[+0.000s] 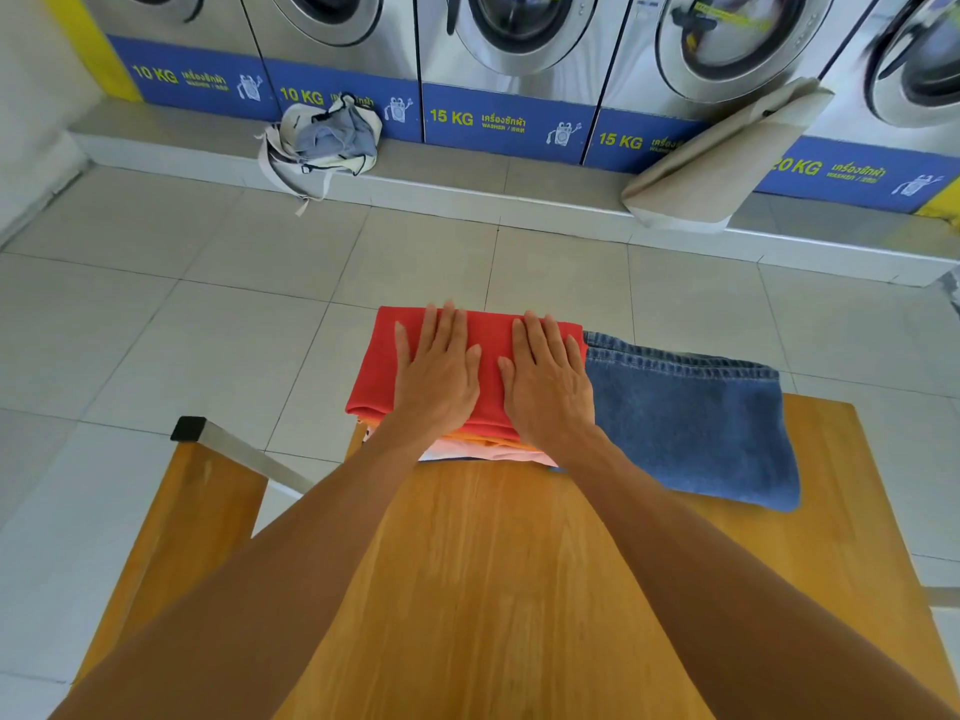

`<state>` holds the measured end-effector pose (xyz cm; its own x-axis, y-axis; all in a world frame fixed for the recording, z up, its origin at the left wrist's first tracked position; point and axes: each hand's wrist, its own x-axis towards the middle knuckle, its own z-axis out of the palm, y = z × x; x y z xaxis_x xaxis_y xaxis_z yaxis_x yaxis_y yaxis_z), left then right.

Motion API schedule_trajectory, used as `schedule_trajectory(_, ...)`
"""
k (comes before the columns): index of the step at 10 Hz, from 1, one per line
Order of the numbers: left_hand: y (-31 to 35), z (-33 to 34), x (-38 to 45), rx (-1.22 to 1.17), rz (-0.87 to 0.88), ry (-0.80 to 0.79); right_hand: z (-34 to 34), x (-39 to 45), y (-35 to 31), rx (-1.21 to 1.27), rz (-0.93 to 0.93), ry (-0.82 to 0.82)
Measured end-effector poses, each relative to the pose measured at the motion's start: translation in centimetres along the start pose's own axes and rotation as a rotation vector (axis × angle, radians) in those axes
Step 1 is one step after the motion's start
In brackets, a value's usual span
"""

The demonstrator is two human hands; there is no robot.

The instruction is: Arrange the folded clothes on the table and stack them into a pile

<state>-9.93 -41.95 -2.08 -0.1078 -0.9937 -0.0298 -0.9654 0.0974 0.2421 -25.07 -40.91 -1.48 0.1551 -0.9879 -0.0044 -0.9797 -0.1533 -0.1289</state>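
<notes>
A pile of folded clothes stands at the far edge of the wooden table (493,563). Its top piece is a red folded garment (382,371); orange, pink and white layers (488,449) show beneath it at the near side. My left hand (436,376) and my right hand (548,384) both lie flat on the red garment, palms down, fingers spread, gripping nothing. Folded blue jeans (691,433) lie flat on the table, touching the pile's right side.
A wooden bench or chair (171,537) with a metal bar stands left of the table. Beyond lies tiled floor, then a step with a white bag of clothes (322,142), a beige bag (722,158) and a row of washing machines.
</notes>
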Motion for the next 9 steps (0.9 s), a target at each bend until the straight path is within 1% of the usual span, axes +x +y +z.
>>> schedule_trajectory(1, 1.0, 0.8, 0.0, -0.001, 0.125, 0.019, 0.4, -0.1, 0.0, -0.036, -0.021, 0.008)
schedule_trajectory(2, 0.9, 1.2, 0.3, -0.015, 0.111, 0.004, 0.6, 0.1, 0.2, -0.023, -0.017, -0.004)
schedule_trajectory(4, -1.4, 0.7, 0.2, -0.031, 0.001, 0.003, 0.3, 0.1, 0.2, 0.018, -0.022, -0.004)
schedule_trajectory(5, -1.8, 0.5, 0.2, -0.023, -0.055, -0.048, 0.3, 0.2, 0.3, 0.018, -0.015, -0.010)
schedule_trajectory(6, -2.2, 0.0, -0.3, -0.074, -0.146, -0.080, 0.0, 0.0, 0.2, 0.008, -0.025, -0.028)
schedule_trajectory(7, -4.1, -1.2, -2.8, -0.142, -0.261, -0.143, -0.9, 0.1, 0.2, 0.027, -0.023, -0.081)
schedule_trajectory(8, -5.1, -1.8, -5.2, -0.055, -0.282, -0.164, -1.9, -0.1, 0.1, 0.013, -0.013, -0.133)
schedule_trajectory(9, -4.8, -3.7, -7.9, 0.014, -0.254, -0.106, -3.1, -1.9, -0.3, -0.051, -0.095, -0.109)
